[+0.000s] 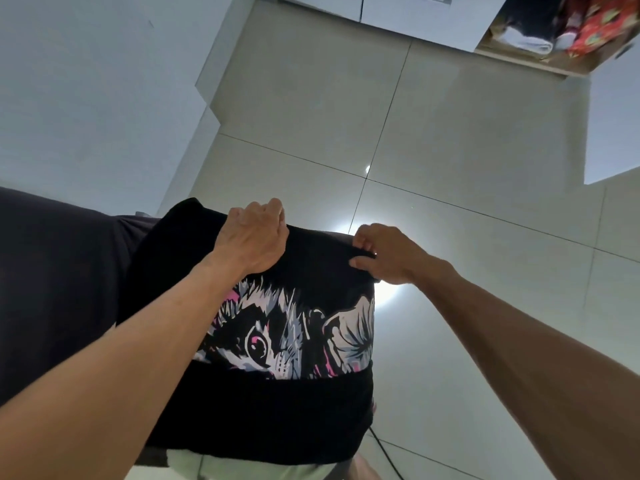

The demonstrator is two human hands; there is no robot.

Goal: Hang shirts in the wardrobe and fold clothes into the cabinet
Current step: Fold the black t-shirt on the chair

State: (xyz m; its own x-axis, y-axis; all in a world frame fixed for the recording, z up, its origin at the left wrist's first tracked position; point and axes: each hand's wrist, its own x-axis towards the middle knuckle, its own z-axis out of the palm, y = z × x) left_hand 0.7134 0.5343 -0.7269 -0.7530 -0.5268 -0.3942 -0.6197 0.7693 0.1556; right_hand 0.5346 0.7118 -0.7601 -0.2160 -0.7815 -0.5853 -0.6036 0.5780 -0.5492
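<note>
Both hands' grip, left and right, seemingly pinches black shirt fold.

Dim, cool indoor light. Strong white glare on glossy floor tiles just beside right hand. Wide-angle bending at edges. Slight softness throughout; far corner cabinet blurry.
</note>
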